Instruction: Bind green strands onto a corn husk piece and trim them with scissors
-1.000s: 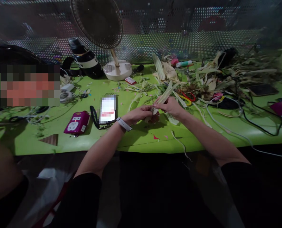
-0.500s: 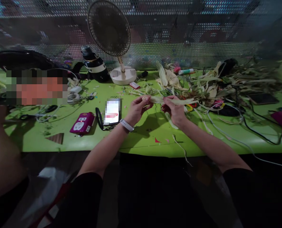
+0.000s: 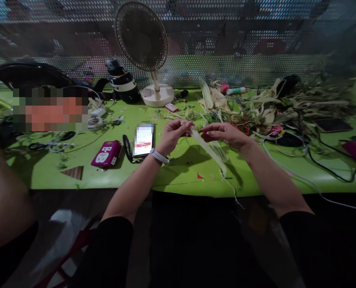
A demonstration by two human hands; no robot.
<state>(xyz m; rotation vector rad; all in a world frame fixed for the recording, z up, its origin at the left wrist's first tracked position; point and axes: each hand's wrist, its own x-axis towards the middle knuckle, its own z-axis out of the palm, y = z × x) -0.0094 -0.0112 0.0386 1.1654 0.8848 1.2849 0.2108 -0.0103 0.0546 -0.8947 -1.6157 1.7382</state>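
Note:
My left hand (image 3: 175, 135), with a pale band on its wrist, pinches the top end of a pale dried corn husk strip (image 3: 208, 149). From my fingers the strip slants down and to the right over the green table. My right hand (image 3: 227, 134) is beside the strip, its fingers stretched out and apart. Whether its fingertips touch the husk I cannot tell. Behind it, a second pale husk piece (image 3: 221, 152) shows below my right hand. A thin curling fibre (image 3: 235, 193) trails over the table's front edge.
A pile of dried husks (image 3: 269, 106) spreads across the back right. At the back stand a fan (image 3: 157, 94) and a dark bottle (image 3: 126, 87). On the left lie a lit phone (image 3: 144, 140) and a purple power socket (image 3: 106, 154). Another person's arm (image 3: 6, 192) is at far left.
My right hand has let go of the husk strip and opened, moving slightly right. The strip's free end has dropped from level to slanting downward. My left hand keeps its pinch.

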